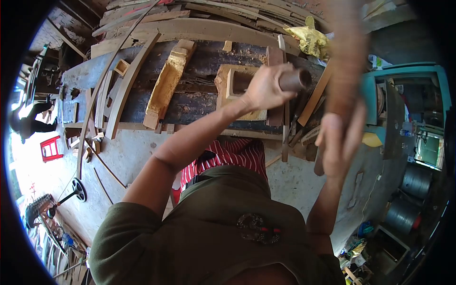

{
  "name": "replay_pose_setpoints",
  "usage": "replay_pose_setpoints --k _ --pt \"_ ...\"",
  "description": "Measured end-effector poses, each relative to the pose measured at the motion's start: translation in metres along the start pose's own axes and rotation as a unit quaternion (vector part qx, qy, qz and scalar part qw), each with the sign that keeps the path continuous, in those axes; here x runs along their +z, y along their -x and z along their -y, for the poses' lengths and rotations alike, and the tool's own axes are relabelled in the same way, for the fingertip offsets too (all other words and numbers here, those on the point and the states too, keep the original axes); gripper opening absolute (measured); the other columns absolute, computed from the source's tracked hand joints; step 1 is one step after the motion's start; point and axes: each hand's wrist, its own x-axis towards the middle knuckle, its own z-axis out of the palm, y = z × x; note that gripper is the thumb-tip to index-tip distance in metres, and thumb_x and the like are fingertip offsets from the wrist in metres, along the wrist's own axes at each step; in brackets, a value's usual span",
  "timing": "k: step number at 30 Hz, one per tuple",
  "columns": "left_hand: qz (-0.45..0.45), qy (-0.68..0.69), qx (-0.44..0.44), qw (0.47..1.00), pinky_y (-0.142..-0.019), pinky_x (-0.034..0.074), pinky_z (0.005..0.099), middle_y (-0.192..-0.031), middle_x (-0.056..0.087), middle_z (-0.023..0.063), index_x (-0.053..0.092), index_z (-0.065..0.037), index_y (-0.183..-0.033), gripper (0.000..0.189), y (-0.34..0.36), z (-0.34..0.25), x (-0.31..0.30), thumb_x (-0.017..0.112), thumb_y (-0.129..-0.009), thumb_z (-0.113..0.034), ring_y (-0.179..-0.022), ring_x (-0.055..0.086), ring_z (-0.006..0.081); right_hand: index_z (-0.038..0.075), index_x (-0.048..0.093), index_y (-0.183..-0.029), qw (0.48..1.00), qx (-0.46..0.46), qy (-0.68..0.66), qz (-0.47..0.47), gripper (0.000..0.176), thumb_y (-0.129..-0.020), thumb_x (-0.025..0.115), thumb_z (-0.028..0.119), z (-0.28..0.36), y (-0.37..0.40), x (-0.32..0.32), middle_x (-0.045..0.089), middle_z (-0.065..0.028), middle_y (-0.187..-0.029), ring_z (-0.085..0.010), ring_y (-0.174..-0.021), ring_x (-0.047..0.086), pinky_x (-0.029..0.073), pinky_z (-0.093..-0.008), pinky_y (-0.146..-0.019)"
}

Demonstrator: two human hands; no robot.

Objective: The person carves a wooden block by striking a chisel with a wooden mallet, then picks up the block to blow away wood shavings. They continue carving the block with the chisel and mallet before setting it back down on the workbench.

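Observation:
My left hand point(268, 90) is closed around a chisel point(295, 80), of which only the thick, round brown handle shows. The blade is hidden from view. Beneath this hand is a pale wooden block point(222, 85) with a dark rectangular hollow, lying on the dark workbench point(197, 107). My right hand point(338, 142), to the right of the bench front, grips a wooden mallet point(349, 61). The mallet's upper part is smeared by motion and rises past the top of the view, while its handle end shows below the fingers.
A hollowed yellowish timber point(168, 83) and a curved plank point(130, 85) lie across the bench's left half. Stacked boards point(199, 29) run behind. A yellow bag point(308, 40) is at the back right. A red stool point(51, 148) stands on the floor. A teal frame point(439, 85) borders the right.

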Motion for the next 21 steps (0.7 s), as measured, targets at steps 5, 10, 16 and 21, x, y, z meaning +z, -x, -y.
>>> replay_pose_setpoints --k 5,10,16,21 --pt "-0.004 -0.052 0.027 0.998 -0.066 0.053 0.0442 -0.076 0.067 0.0170 0.063 -0.009 -0.090 0.028 0.016 -0.004 0.011 0.074 -0.067 -0.022 -0.075 0.066 0.0393 -0.002 0.033 -0.149 0.994 0.033 0.092 0.040 0.068 -0.092 0.063 0.024 -0.014 0.010 -0.008 0.052 -0.0251 -0.139 -0.0338 -0.130 0.051 0.039 -0.0395 -0.106" --pt "-0.021 -0.031 0.025 0.999 -0.066 0.055 0.0423 -0.077 0.067 0.0177 0.065 -0.007 -0.091 0.029 0.008 0.003 0.015 0.074 -0.067 -0.020 -0.075 0.068 0.0377 -0.001 0.035 -0.148 0.985 -0.068 0.148 0.057 0.066 -0.093 0.062 0.024 -0.015 0.016 0.009 0.055 -0.0230 -0.136 -0.0333 -0.122 0.058 0.044 -0.0387 -0.102" --pt "-0.016 0.079 -0.084 0.993 -0.060 0.054 0.0326 -0.070 0.067 0.0112 0.064 0.004 -0.097 0.030 -0.023 -0.008 -0.014 0.073 -0.076 -0.015 -0.062 0.066 0.0158 0.001 0.036 -0.148 0.991 0.118 -0.016 0.054 0.065 -0.095 0.061 0.029 -0.013 0.020 -0.003 0.061 -0.0151 -0.121 -0.0151 -0.074 0.064 0.052 -0.0266 -0.061" --pt "0.012 0.013 -0.115 0.993 -0.056 0.044 0.0278 -0.067 0.056 0.0008 0.058 -0.001 -0.086 0.025 -0.031 -0.007 -0.039 0.073 -0.080 -0.019 -0.060 0.051 0.0077 0.003 0.034 -0.149 0.993 0.086 -0.070 0.028 0.062 -0.097 0.058 0.026 -0.017 0.019 0.002 0.058 -0.0076 -0.098 -0.0059 -0.057 0.050 0.040 -0.0210 -0.043"
